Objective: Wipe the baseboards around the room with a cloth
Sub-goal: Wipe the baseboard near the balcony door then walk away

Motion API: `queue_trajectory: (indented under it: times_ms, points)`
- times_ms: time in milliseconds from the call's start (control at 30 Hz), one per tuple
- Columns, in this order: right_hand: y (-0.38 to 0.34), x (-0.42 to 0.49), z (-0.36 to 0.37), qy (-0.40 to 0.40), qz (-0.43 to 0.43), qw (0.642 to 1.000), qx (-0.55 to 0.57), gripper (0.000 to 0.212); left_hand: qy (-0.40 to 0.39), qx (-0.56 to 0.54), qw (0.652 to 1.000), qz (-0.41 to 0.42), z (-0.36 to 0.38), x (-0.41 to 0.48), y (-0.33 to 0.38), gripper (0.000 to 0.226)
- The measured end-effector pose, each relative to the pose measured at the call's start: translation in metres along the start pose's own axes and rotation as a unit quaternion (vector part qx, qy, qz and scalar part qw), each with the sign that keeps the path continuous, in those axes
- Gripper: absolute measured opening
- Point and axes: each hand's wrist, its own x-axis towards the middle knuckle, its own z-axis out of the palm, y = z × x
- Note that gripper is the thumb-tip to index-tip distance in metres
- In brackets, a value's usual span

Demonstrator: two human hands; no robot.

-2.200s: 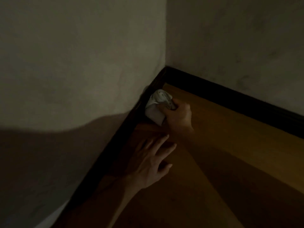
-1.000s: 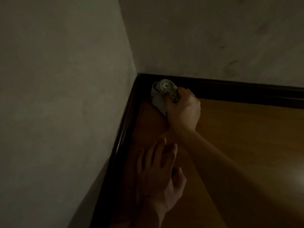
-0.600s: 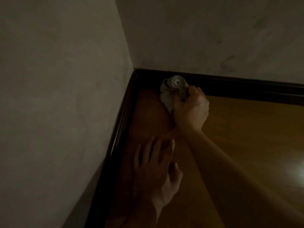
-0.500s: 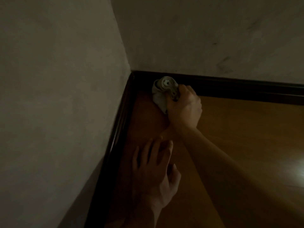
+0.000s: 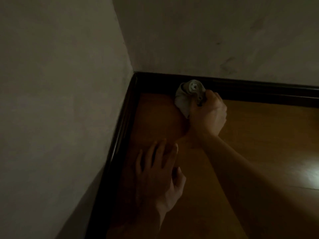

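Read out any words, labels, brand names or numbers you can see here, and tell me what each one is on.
There is no text to read.
The cloth bunched in the right hand: no legible print; a small dark mark near the fingers is too dim to make out.
The dark baseboard, the walls and the wooden floor: no writing, labels or signs.

Wooden floor (image 5: 259,144), orange-brown, glare at 3 o'clock. Left hand (image 5: 160,175) flat on it at 6 o'clock. Cloth (image 5: 185,99) at 12 o'clock edge, against baseboard (image 5: 259,94).
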Motion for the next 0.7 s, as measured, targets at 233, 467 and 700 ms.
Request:
queue_trajectory:
  times_ms: [233, 467, 700]
  points:
    - [0.0, 0.004, -0.006, -0.019, -0.03, 0.999, -0.041, 0.02, 0.007, 0.018, 1.0, 0.006, 0.006, 0.001, 0.0, 0.061]
    - [-0.006, 0.002, -0.007, -0.013, -0.034, 0.999, -0.005, 0.057, 0.007, 0.013, 1.0, 0.007, 0.006, 0.001, -0.001, 0.062]
    - [-0.011, -0.003, -0.002, -0.032, -0.059, 0.998, -0.017, 0.054, -0.001, 0.011, 1.0, 0.007, 0.007, 0.001, -0.001, 0.063]
